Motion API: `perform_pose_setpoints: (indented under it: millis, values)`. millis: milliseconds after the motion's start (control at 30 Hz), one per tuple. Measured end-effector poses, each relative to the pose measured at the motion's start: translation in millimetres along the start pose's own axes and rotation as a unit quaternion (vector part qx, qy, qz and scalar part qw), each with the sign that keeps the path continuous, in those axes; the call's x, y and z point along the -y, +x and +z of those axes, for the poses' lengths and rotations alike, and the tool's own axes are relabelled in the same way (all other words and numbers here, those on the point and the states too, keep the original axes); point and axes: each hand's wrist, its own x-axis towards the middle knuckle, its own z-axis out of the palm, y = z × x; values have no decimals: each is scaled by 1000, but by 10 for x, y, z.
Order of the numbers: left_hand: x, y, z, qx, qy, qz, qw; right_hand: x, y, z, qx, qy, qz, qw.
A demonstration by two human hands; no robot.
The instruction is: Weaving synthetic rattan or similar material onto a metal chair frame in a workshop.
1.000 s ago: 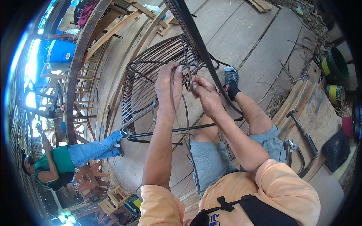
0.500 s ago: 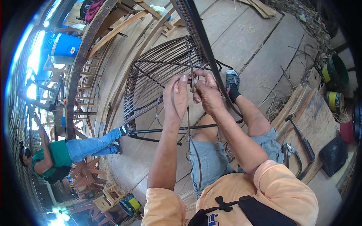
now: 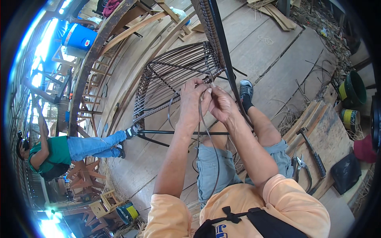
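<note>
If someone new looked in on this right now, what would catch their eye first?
Probably the hands, close together mid-picture, gripping a thin brown strand that trails down from them. Just beyond, above centre, is the dark slatted frame. A person in green appears sideways at far left, and a hammer lies at right.

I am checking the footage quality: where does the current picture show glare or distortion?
Head view: bright glare at left edge and lower left; long dark beam looks bowed near the rim; corners black; left hand and right hand free of glare.
</note>
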Motion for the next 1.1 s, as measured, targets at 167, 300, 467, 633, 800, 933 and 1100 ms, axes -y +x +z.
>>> perform_pose_setpoints:
  millis: [167, 300, 467, 633, 800, 933, 1100]
  values:
    - [-9, -132, -153, -11, 48, 34, 998, -65, 89, -165, 38, 109, -15, 993]
    - [-90, -261, -462, 24, 152, 17, 988, -40, 121, -293, 27, 100, -78, 992]
    - [-574, -540, -810, -28, 65, -50, 996, -12, -281, -353, 3, -31, -96, 995]
    - [-798, -599, -285, 65, -82, -89, 990, -14, -491, -520, -17, -116, -101, 988]
    - [-514, -365, 443, -83, -351, -351, 864, 85, -592, -541, -25, -175, -78, 981]
    - [-239, -204, 622, -51, -456, -383, 802, 251, -803, -633, -54, -284, -14, 957]
    - [-183, -316, 1040, 41, -337, -380, 861, 1009, -835, -649, -145, -472, -103, 864]
